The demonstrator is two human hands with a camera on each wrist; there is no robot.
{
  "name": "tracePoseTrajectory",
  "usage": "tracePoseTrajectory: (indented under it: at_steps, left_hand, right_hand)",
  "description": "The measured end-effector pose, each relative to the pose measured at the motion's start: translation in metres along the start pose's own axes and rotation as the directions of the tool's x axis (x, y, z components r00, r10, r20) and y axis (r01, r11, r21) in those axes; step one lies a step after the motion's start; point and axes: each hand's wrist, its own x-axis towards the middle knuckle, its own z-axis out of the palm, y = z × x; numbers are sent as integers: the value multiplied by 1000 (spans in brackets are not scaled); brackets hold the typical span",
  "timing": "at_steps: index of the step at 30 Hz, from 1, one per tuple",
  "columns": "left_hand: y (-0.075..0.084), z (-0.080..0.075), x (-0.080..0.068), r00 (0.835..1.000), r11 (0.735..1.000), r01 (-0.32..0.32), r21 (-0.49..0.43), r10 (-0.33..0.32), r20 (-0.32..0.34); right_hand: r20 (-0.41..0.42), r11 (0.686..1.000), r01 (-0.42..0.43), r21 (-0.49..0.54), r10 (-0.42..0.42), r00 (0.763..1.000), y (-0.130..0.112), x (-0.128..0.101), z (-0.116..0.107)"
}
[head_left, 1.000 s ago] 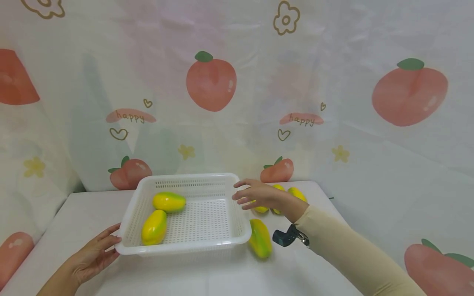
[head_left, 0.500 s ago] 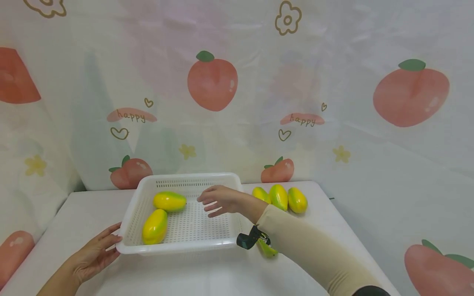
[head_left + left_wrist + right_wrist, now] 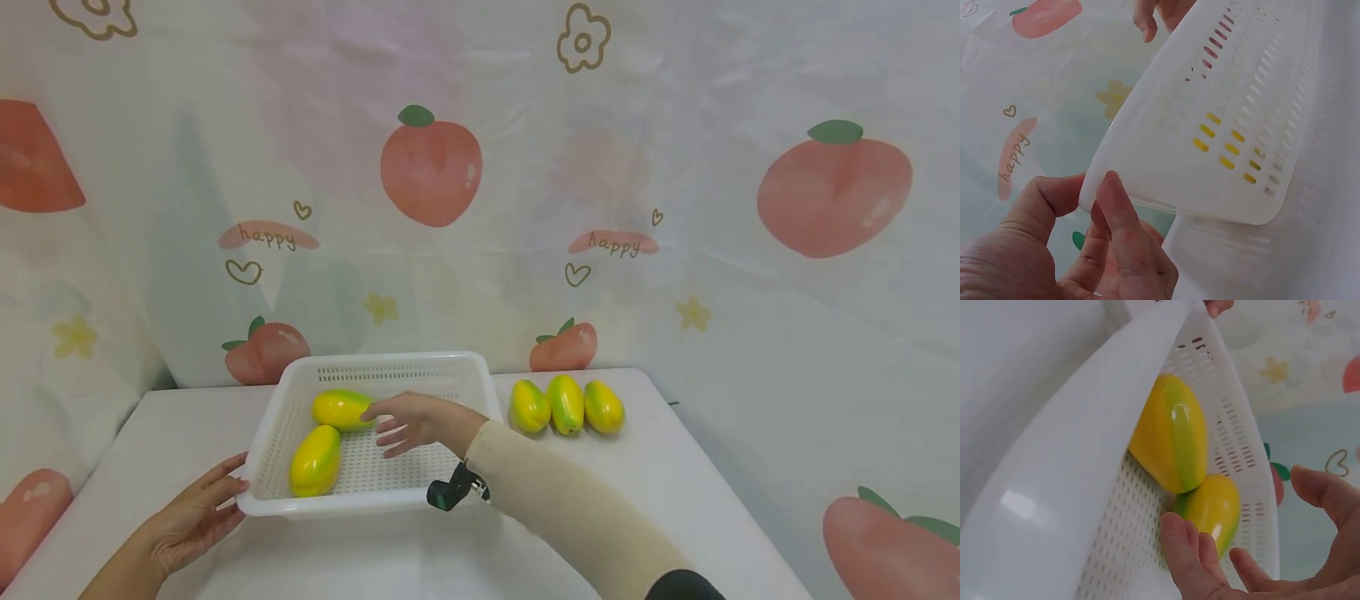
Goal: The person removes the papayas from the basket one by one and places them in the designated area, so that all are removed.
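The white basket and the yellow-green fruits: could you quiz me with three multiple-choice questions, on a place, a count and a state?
1. Where do the three fruits outside the basket lie?
A. in a row right of the basket
B. on the floor
C. on the basket's rim

2. How many fruits lie inside the basket?
A. none
B. two
C. five

3. What does the left hand do?
A. lifts a fruit
B. hangs off the table
C. holds the basket's corner

Answers:
1 A, they line the table beside it.
2 B, two show on its floor.
3 C, the left wrist view shows thumb and finger on the corner.
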Motion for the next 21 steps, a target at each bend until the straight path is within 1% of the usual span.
tracePoseTrajectory:
  at_steps: [4,8,13,16,21]
  left_hand:
    - [-1,-2,1,1000,1000,-6,-2,6,10]
    - [-2,-3,1,1000,1000,-10,-3,10,19]
    - [-2,-2,2,1000,1000,-10,-8,10,26]
    - [-2,-1,2,1000,1000,-4,-16,5,17]
    - [-2,0,2,1000,1000,-1,-26,1,0]
  right_hand:
    - [-9,998,-33,54,34,999,4,10,8]
    - [-6,995,-52,84,53,999,7,18,14]
    - [8,989,-77,125,77,997,10,24,23]
    - [10,984,-93,152,93,996,11,26,26]
    - [6,985,-100,143,100,995,11,29,32]
